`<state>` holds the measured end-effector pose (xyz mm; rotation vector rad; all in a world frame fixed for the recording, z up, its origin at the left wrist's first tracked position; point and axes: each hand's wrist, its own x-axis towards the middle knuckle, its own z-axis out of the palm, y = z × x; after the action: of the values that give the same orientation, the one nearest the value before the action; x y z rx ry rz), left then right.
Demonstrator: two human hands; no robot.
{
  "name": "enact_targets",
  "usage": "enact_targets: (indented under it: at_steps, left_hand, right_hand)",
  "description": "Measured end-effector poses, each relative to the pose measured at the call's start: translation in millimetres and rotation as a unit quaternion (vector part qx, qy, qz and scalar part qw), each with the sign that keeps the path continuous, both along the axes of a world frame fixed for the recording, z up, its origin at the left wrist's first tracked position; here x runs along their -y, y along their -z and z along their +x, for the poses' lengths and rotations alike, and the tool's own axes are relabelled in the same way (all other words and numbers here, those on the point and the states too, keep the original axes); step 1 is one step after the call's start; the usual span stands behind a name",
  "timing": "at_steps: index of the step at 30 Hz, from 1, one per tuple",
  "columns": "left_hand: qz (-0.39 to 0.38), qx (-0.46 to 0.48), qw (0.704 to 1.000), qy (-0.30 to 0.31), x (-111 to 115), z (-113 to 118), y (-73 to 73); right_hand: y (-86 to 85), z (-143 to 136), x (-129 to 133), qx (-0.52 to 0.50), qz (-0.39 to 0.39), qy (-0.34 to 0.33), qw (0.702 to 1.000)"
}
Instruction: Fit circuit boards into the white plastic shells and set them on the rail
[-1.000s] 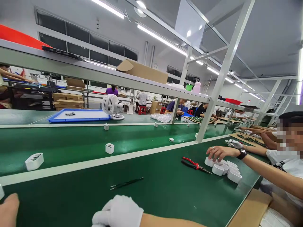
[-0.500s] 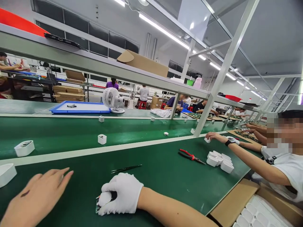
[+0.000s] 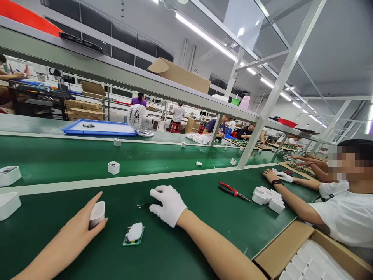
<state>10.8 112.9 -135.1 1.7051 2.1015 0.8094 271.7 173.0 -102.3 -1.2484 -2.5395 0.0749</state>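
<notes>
My bare left hand (image 3: 77,229) has its thumb and fingers around a small white cup-like housing (image 3: 98,214) on the green table (image 3: 192,249). My right hand (image 3: 168,205), in a white glove, is over the black tweezers (image 3: 142,205), fingers curved and apart; most of the tweezers is hidden beneath it. Between my hands, nearer the table's front, lies a small green circuit board (image 3: 133,241) with a white round piece (image 3: 135,231) on top. Another white housing (image 3: 8,205) stands at the far left.
Red-handled pliers (image 3: 233,190) and a cluster of white housings (image 3: 268,198) lie to the right. A co-worker's arms reach in beyond them. Several white parts sit on the green belt (image 3: 157,159) behind the pale strip. An open carton (image 3: 287,249) of housings is at lower right.
My right hand has let go of the circuit board with its white piece and moved up and right to the tweezers. My left hand has moved right and closed around a white housing.
</notes>
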Motion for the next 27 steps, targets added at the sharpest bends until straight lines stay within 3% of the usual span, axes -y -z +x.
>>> enact_targets:
  at_steps: [3,7,10,12,14,16,18,20,23,27]
  left_hand:
    - [-0.018,0.032,0.999,0.027,-1.6,-0.8,1.4]
    - [-0.017,0.059,0.998,0.025,-3.7,-2.1,6.1]
    - [-0.011,0.074,0.997,0.023,-5.9,-4.4,11.0]
    - [-0.010,0.075,0.997,0.018,-7.0,-5.7,12.9]
    - [-0.012,0.066,0.998,0.018,-7.5,-6.4,13.6]
    - [-0.012,0.057,0.998,0.022,-7.9,-6.6,14.0]
    - [-0.014,0.049,0.998,0.028,-8.4,-6.4,14.6]
    - [-0.014,0.042,0.999,0.028,-8.5,-5.9,15.1]
    - [-0.019,0.036,0.999,0.030,-7.3,-4.6,14.5]
    - [-0.030,0.035,0.998,0.033,-4.5,-3.3,12.3]
  right_hand:
    - [0.3,8.3,-16.5,0.034,-0.046,0.031,0.998]
    - [-2.8,25.5,-33.0,0.045,-0.060,0.146,0.986]
    - [-10.8,34.6,-31.1,0.043,-0.058,0.213,0.974]
    - [-15.4,30.9,-18.8,0.030,-0.041,0.220,0.974]
    - [-15.5,18.1,0.9,-0.003,-0.019,0.156,0.988]
    - [-9.5,0.0,22.8,-0.040,-0.015,0.005,0.999]
    - [1.0,-17.6,40.8,-0.037,-0.009,-0.151,0.988]
    - [11.3,-29.5,50.3,0.007,0.013,-0.230,0.973]
    - [18.4,-32.3,48.6,0.009,0.013,-0.230,0.973]
    - [11.7,-18.6,35.6,-0.065,-0.064,-0.200,0.976]
